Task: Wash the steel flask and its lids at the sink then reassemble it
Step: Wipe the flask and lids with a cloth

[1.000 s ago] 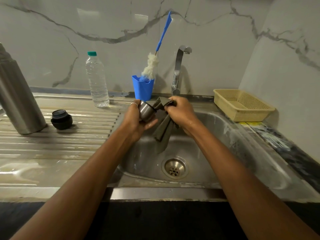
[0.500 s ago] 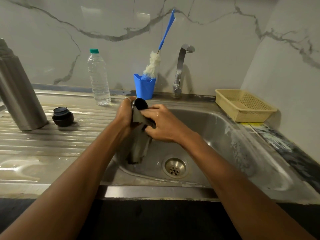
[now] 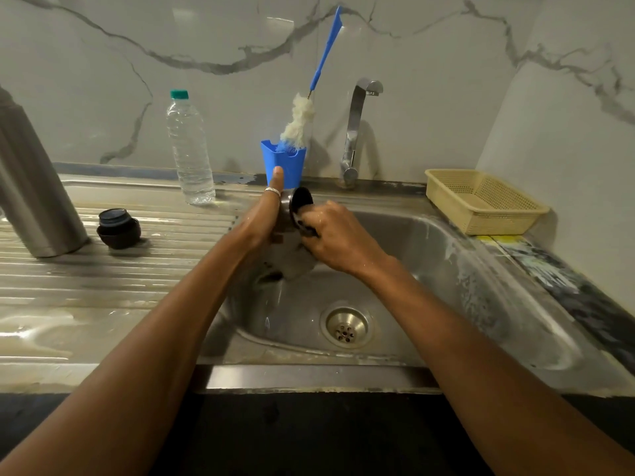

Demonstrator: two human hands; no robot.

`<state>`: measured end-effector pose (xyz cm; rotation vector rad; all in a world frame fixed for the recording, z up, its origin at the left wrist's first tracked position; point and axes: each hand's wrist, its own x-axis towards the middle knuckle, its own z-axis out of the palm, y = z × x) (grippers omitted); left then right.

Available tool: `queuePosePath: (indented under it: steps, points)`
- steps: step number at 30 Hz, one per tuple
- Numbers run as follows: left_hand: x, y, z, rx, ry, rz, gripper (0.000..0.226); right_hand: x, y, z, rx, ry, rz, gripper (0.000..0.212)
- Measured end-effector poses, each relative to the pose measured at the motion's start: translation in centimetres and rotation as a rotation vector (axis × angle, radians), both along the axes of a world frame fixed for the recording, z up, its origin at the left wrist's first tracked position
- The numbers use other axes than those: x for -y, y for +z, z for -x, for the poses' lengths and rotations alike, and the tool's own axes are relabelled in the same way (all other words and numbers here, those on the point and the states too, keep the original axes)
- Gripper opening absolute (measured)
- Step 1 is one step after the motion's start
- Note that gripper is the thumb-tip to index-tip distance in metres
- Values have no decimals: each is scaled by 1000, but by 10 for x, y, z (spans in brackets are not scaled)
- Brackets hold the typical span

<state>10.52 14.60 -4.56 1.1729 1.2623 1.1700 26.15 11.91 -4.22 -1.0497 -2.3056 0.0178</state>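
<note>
In the head view, your left hand grips the steel cup lid over the sink and your right hand pinches the grey cloth into its mouth, so twist the cloth firmly round the inner wall and rim, while the flask and black stopper stand on the table.

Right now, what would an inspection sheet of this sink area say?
Surface: wet steel draining board beside the sink basin.
Job's things: steel flask upright on the board; black inner lid beside it; cup lid held over the basin.
Clutter: water bottle; blue holder with bottle brush; beige basket.
Hands: left hand grips the cup lid; right hand pushes a grey cloth into it.
Cables: nothing seen.
Surroundings: tap, marble wall.
</note>
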Motion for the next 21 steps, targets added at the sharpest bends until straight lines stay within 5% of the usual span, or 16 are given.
queuePosePath:
  steps: [2,6,8,11,13,18,21]
  points:
    - [2,-3,1,-164,16,9,80,-3,-4,0,73,-16,9,11]
    - [3,-4,0,-142,52,-83,58,2,10,6,-319,-22,443,23]
    - [3,1,-2,-71,62,-78,52,1,11,1,-302,-9,334,28]
    - [5,6,-1,-84,30,-1,55,1,2,-4,70,-1,-45,14]
    - [4,1,0,-132,23,14,60,-2,-5,-2,121,15,-68,18]
    - [2,-2,2,60,-13,-89,48,-6,10,8,-609,12,806,27]
    - [3,5,0,48,-60,-92,52,-10,10,0,-600,48,665,27]
